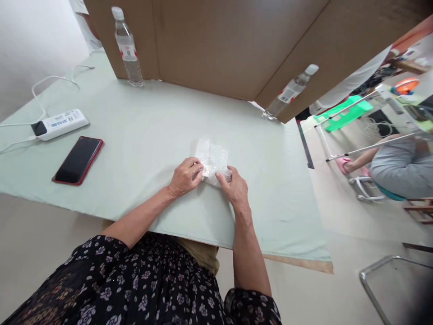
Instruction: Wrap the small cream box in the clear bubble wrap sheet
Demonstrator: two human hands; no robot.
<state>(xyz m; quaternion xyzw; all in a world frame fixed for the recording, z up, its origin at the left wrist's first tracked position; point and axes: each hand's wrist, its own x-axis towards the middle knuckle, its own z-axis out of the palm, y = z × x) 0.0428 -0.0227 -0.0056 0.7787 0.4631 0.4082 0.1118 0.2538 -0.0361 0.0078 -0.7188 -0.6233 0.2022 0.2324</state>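
Observation:
A small piece of clear bubble wrap (218, 155) lies on the table in front of me, its surface crinkled and shiny. My left hand (186, 177) pinches its left near edge between thumb and fingers, where a bright crumpled bit shows. At the right near corner, my right hand (235, 187) grips the wrap, thumb on top and index finger curled at the side. The other fingertips of both hands are partly hidden, and I cannot tell whether anything lies inside the wrap.
A pale green cloth covers the table (152, 135). On the left are a phone (78, 160) and a white power strip (62, 124) with cables. Two water bottles (128, 52) stand against a cardboard panel (209, 49). A seated person (402, 167) and a green stool (350, 113) are beyond.

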